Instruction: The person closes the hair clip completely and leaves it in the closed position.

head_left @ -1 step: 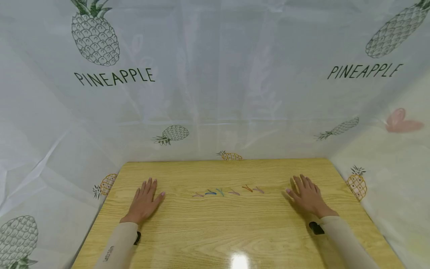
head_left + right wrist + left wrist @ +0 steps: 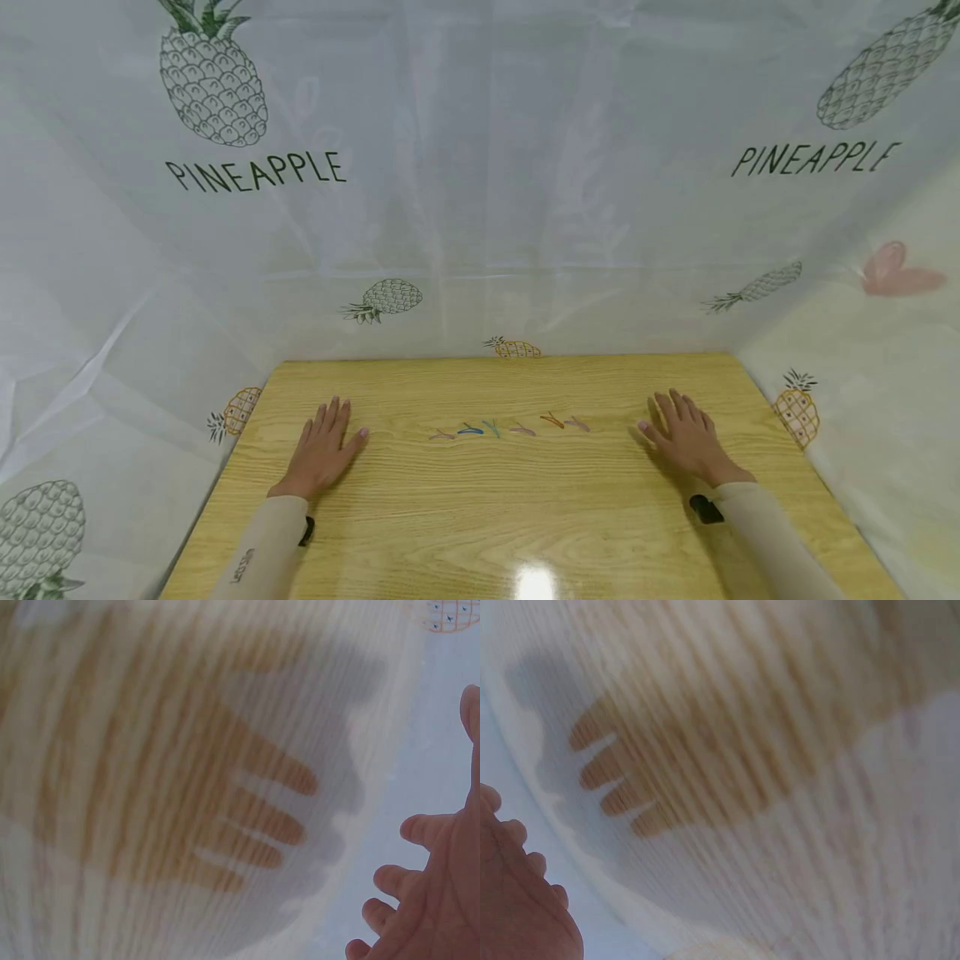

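Nothing looks moved since the earlier frame. The left hand (image 2: 318, 450) and the right hand (image 2: 686, 440) are just over the wooden table (image 2: 480, 508), one on each side, palms down. Their fingers are loose, a bit apart, and hold nothing. Six small colored pieces (image 2: 522, 430) lie on the table between the hands, in a wobbly row. White cloth (image 2: 487, 167) with pineapples hangs behind the table.

The head view's bottom edge cuts off the sleeves (image 2: 258, 537) and the table (image 2: 420, 517), the coloured pieces (image 2: 472, 431) are too small to identify surely, and the wrist views crop the left hand (image 2: 521, 900) and right hand (image 2: 439, 896).
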The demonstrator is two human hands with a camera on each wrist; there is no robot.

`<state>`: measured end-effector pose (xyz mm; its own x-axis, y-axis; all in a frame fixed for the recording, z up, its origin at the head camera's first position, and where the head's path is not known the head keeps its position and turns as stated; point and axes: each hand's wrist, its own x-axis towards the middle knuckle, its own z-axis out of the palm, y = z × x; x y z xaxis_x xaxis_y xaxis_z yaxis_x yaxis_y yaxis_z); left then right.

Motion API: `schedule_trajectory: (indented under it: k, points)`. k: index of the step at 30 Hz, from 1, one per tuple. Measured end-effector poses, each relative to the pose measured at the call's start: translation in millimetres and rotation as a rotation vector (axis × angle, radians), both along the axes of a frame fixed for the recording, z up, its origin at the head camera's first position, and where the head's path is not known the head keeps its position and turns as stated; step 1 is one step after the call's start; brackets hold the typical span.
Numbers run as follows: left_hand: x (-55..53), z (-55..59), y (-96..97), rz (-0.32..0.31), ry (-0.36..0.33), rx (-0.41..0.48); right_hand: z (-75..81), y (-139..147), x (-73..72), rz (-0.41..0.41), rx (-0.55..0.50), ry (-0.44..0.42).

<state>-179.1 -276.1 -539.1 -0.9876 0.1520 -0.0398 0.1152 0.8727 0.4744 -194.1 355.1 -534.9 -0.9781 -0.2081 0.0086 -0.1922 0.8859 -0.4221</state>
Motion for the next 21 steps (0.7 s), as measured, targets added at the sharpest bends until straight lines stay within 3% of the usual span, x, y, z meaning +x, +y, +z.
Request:
schedule_trajectory:
  k: [21]
  points:
    - [-4.7,-2.6,14.7,-0.042,0.006,0.007,4.7,-25.6,0.1,0.041,0.001,0.058]
